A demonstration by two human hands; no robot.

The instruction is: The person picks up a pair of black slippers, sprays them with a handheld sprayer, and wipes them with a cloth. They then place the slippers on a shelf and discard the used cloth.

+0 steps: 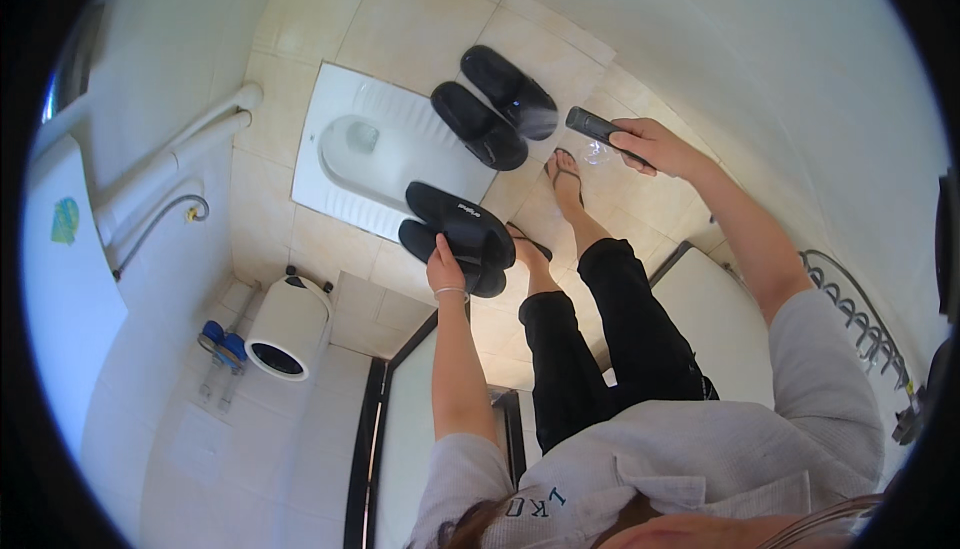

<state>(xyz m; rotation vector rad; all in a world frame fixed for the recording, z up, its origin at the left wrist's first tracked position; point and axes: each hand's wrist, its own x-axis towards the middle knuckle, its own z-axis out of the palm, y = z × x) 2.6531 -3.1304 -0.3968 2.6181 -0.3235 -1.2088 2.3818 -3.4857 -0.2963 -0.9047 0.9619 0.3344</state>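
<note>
My left hand [446, 267] grips a pair of black slippers [457, 226], held stacked above the tiled floor. My right hand [650, 145] holds a dark spray handle [596, 128] that shoots water onto a second pair of black slippers [494, 106], which lies on the edge of a white squat toilet pan [345, 164]. My feet in thin sandals [566, 174] stand just right of the pan.
Beige floor tiles [420, 24] surround the pan. White pipes [180, 154] and a flexible hose [160, 224] run along the left wall. A white cylinder bin [288, 329] stands near a blue brush [222, 341]. A coiled hose [850, 299] hangs on the right.
</note>
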